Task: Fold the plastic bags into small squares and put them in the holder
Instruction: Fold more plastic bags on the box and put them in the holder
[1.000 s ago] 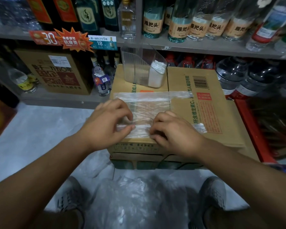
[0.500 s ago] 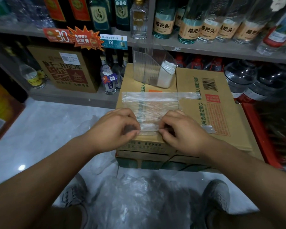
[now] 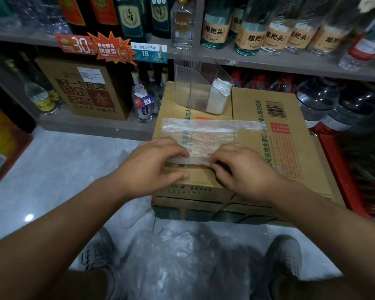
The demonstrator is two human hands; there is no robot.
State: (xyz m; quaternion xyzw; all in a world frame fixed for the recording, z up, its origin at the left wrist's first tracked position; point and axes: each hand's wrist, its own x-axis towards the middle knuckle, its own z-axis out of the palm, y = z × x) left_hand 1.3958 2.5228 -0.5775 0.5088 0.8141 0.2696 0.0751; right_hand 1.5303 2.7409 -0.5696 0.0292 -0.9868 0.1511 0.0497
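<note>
A clear plastic bag (image 3: 204, 135) lies flattened on top of a cardboard box (image 3: 290, 152). Its near edge is lifted a little off the box. My left hand (image 3: 154, 167) pinches that edge at its left end, and my right hand (image 3: 245, 169) pinches it at its right end. At the box's far edge stands a clear plastic holder (image 3: 195, 87); white folded bags (image 3: 218, 98) fill its right side.
A pile of loose clear bags (image 3: 173, 260) lies on the floor between my shoes. Shelves of glass bottles (image 3: 249, 29) rise behind the box. A brown carton (image 3: 85, 89) sits on the lower shelf at left, large water jugs (image 3: 325, 102) at right.
Both hands have lifted the bag's near edge off the box; it lay flat under my fingers a second ago. The camera has drifted slightly.
</note>
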